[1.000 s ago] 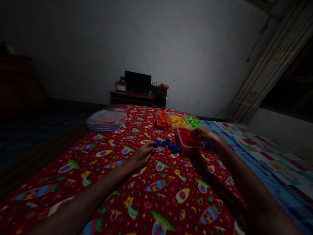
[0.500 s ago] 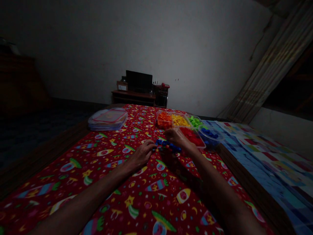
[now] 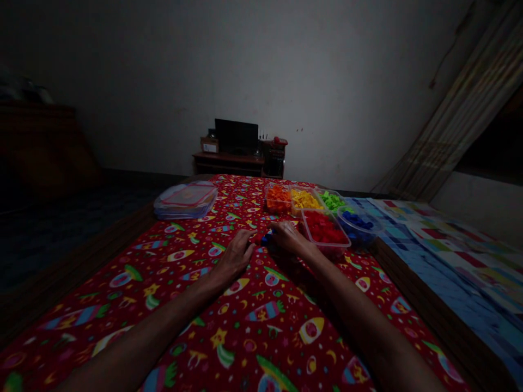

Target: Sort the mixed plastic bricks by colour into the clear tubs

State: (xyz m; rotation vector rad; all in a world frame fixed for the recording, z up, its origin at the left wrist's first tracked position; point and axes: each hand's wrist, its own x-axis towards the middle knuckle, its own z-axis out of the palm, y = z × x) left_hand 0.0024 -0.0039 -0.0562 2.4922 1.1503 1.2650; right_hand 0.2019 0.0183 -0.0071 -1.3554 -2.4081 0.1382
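In the head view, my left hand [image 3: 236, 253] rests low over the red patterned cloth, thumb and fingers closed about a small red toy block [image 3: 257, 239]. Right beside it, small blue toy blocks [image 3: 267, 238] sit at the fingertips of my right hand [image 3: 287, 236], which is bent over them and closed. The blue blocks are partly covered by that hand, and dim light hides how the pieces join.
Beyond my right hand stand clear tubs of red blocks [image 3: 326, 227], orange blocks [image 3: 279, 199], yellow blocks [image 3: 305, 200] and green blocks [image 3: 332, 201]. A round tub [image 3: 378, 224] holds blue ones. Stacked plastic lids [image 3: 186, 200] lie at the left edge.
My right hand has come down and left onto the blue row, now covering most of it. A red block shows at my left fingertips. The view has shifted slightly.
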